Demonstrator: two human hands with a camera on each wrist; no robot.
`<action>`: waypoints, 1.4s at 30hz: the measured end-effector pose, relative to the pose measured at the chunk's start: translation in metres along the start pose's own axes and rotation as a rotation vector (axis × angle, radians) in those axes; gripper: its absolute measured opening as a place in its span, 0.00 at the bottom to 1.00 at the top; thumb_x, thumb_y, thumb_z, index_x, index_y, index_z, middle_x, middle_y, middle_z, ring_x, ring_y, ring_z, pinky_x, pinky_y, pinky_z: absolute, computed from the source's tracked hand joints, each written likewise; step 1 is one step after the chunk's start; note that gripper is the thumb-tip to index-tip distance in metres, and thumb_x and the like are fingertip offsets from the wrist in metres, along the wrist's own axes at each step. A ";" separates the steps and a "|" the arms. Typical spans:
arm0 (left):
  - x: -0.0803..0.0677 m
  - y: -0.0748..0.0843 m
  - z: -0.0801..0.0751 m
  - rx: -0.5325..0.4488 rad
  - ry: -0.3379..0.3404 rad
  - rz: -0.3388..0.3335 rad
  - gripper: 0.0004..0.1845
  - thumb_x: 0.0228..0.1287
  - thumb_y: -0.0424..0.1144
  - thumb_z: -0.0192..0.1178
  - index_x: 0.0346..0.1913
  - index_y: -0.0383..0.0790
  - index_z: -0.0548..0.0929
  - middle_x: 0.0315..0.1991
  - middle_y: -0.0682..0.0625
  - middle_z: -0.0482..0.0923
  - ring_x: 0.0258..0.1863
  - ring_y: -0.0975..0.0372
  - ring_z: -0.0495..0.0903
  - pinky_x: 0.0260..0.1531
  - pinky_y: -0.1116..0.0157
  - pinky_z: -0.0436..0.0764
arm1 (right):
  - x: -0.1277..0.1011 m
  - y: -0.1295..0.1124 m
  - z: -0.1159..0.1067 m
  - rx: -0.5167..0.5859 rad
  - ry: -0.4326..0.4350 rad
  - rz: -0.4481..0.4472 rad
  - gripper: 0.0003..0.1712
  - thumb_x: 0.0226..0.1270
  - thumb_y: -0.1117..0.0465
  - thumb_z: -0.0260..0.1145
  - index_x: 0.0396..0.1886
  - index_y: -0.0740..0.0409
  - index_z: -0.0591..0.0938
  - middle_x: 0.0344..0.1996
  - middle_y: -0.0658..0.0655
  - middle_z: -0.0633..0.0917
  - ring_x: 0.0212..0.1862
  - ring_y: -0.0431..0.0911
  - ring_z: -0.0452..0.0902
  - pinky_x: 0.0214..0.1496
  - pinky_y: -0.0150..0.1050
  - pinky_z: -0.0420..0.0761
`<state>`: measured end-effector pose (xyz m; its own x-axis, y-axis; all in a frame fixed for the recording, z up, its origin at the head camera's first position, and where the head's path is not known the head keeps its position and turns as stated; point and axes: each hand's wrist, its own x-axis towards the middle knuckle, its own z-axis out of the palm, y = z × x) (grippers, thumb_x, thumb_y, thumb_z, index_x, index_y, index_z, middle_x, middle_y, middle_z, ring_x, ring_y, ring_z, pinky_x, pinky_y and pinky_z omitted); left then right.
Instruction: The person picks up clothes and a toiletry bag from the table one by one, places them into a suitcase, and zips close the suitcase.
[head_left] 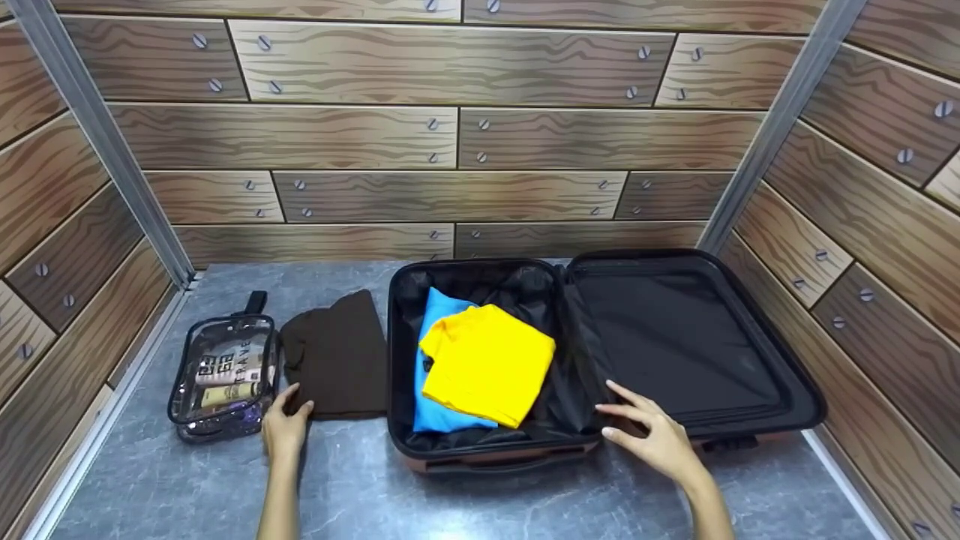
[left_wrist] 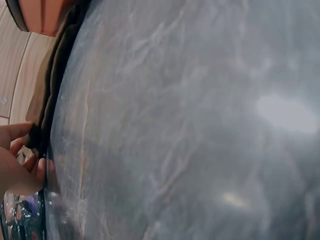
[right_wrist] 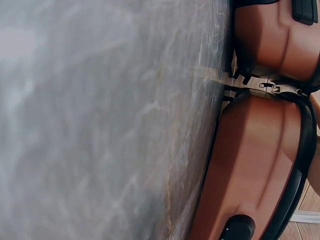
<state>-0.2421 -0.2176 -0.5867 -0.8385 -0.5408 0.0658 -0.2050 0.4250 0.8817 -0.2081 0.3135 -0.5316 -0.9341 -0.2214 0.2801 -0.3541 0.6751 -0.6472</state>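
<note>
Brown folded cloth (head_left: 337,356) lies on the grey marbled bench (head_left: 360,495), toward its left side, and the left hand (head_left: 285,427) touches that cloth's near left corner; its fingers (left_wrist: 22,131) curl around the cloth's edge, as the left wrist view shows. Just left of that hand, a clear toiletry pouch (head_left: 223,375) with small bottles inside stands near the bench's left edge. The right hand (head_left: 652,435) rests with fingers spread and nearly straight on the near rim of the open suitcase (head_left: 750,420), at the black fabric divider between the two halves, holding nothing. The suitcase, copper-brown outside (right_wrist: 255,165) and black-lined, lies flat across the middle and right of the bench. Its left half holds a yellow folded garment (head_left: 487,364) on top of a blue one (head_left: 442,416). Wood-patterned panels (head_left: 450,135) wall the bench at the back and sides.
</note>
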 end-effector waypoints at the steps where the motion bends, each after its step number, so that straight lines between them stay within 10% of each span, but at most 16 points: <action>1: 0.001 0.001 0.001 0.007 0.005 0.009 0.22 0.56 0.33 0.60 0.55 0.32 0.74 0.56 0.30 0.68 0.54 0.38 0.65 0.51 0.46 0.64 | 0.000 0.000 0.000 -0.003 0.004 -0.003 0.20 0.53 0.51 0.70 0.48 0.39 0.83 0.63 0.41 0.68 0.63 0.45 0.60 0.53 0.62 0.65; 12: 0.007 0.003 0.004 0.035 -0.041 -0.047 0.24 0.58 0.37 0.60 0.58 0.37 0.72 0.59 0.32 0.66 0.57 0.38 0.61 0.53 0.45 0.60 | 0.002 0.001 0.000 -0.005 0.005 -0.001 0.20 0.53 0.52 0.71 0.48 0.39 0.83 0.62 0.40 0.68 0.63 0.45 0.61 0.53 0.62 0.65; 20: 0.008 0.000 0.009 -0.118 0.001 -0.010 0.23 0.57 0.29 0.59 0.58 0.35 0.72 0.55 0.31 0.69 0.54 0.42 0.67 0.51 0.48 0.64 | 0.001 0.001 0.001 0.009 0.000 -0.007 0.20 0.53 0.52 0.71 0.48 0.40 0.83 0.62 0.41 0.68 0.63 0.45 0.61 0.53 0.60 0.66; 28: 0.008 -0.005 0.006 -0.462 -0.115 -0.104 0.22 0.60 0.25 0.54 0.59 0.30 0.70 0.63 0.34 0.60 0.65 0.47 0.53 0.62 0.54 0.55 | 0.001 0.000 0.000 0.015 -0.008 -0.005 0.20 0.53 0.51 0.70 0.48 0.40 0.83 0.63 0.41 0.68 0.63 0.45 0.60 0.53 0.60 0.66; 36: 0.012 -0.003 0.006 -0.513 -0.216 -0.135 0.24 0.62 0.29 0.54 0.61 0.28 0.67 0.65 0.39 0.58 0.56 0.55 0.61 0.40 0.73 0.69 | 0.001 0.001 0.000 -0.002 0.003 -0.012 0.19 0.53 0.52 0.71 0.48 0.40 0.83 0.62 0.41 0.68 0.63 0.45 0.61 0.53 0.58 0.67; 42: 0.022 0.003 0.003 -0.444 -0.288 -0.110 0.25 0.62 0.30 0.55 0.63 0.29 0.65 0.68 0.36 0.52 0.65 0.49 0.52 0.59 0.59 0.59 | 0.000 0.000 0.000 0.000 -0.001 -0.008 0.20 0.53 0.52 0.71 0.48 0.40 0.83 0.62 0.41 0.68 0.63 0.45 0.61 0.53 0.59 0.66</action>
<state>-0.2629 -0.2264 -0.5839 -0.9412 -0.3179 -0.1141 -0.1188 -0.0047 0.9929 -0.2085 0.3132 -0.5317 -0.9313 -0.2272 0.2848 -0.3615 0.6730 -0.6453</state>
